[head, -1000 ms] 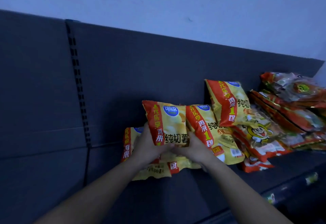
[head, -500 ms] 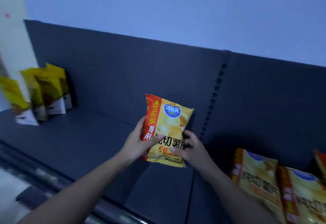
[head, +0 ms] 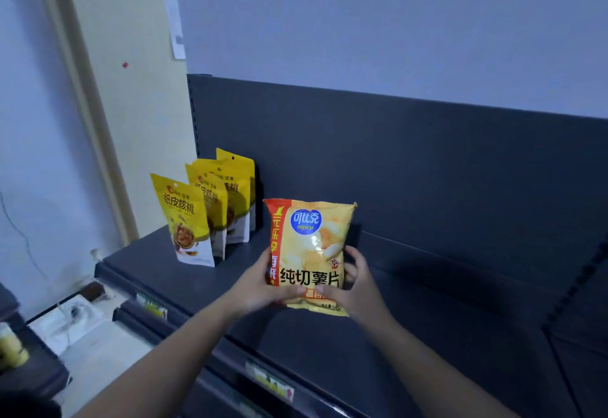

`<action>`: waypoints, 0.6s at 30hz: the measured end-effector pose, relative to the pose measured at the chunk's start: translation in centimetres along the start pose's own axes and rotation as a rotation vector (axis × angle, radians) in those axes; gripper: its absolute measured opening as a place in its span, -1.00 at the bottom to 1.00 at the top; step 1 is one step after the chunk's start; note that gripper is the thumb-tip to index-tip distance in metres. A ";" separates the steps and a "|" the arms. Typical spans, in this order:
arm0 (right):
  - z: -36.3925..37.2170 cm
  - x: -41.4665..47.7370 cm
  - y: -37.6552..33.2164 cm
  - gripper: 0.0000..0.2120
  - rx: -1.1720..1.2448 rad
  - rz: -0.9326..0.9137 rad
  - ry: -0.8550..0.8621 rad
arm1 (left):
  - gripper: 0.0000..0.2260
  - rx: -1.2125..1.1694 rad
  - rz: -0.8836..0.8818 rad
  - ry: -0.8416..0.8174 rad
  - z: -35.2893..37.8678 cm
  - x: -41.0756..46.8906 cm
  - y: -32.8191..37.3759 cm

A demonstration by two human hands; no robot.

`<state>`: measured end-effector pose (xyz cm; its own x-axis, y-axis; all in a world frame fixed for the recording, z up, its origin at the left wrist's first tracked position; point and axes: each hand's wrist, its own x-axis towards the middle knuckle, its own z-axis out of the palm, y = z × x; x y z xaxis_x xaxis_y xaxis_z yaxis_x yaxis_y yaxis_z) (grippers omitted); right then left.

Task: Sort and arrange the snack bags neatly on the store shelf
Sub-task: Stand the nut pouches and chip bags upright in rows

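I hold one yellow and orange chip bag (head: 311, 249) upright above the dark shelf (head: 427, 302), near its middle. My left hand (head: 260, 286) grips the bag's lower left edge, and my right hand (head: 353, 286) grips its lower right edge. A row of three yellow walnut pouches (head: 210, 210) stands upright at the shelf's left end, a short gap to the left of the bag. The bag's bottom seam hangs just over the shelf surface; I cannot tell if it touches.
The dark back panel (head: 394, 154) rises behind the shelf. A cream pillar (head: 131, 104) borders the shelf's left end. Price-tag rails (head: 269, 381) run along the shelf's front edge, with a lower shelf below.
I lifted the chip bag out of the pile on the right and carried it left along the shelf. The pile has left the view, and the walnut pouches are now close by.
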<state>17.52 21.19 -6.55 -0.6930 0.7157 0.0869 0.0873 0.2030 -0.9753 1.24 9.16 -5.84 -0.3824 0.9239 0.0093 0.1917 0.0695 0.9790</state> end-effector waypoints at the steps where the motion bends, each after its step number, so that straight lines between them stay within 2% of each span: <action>1: 0.8 0.5 0.1 -0.14 -0.007 0.008 0.013 | -0.29 0.035 -0.004 -0.036 -0.9 0.6 -0.5; 5: 3.2 2.8 0.8 -0.22 -0.045 0.030 0.079 | -0.18 0.116 -0.009 -0.086 -3.7 3.7 -2.2; 10: 5.2 7.2 2.7 -0.26 -0.077 0.012 0.146 | -0.18 0.074 -0.028 -0.066 -6.2 8.5 -4.7; 14: 6.2 11.1 3.7 -0.31 -0.074 0.030 0.188 | -0.34 0.034 -0.079 -0.039 -7.4 12.1 -5.2; 18: 7.3 14.3 4.1 -0.25 -0.079 0.040 0.214 | -0.43 0.014 -0.092 0.013 -8.3 14.8 -5.4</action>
<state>2.74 27.36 -10.83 -0.5213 0.8478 0.0973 0.1737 0.2171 -0.9606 -12.93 19.38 -9.32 -0.4108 0.9084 -0.0774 0.1682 0.1589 0.9729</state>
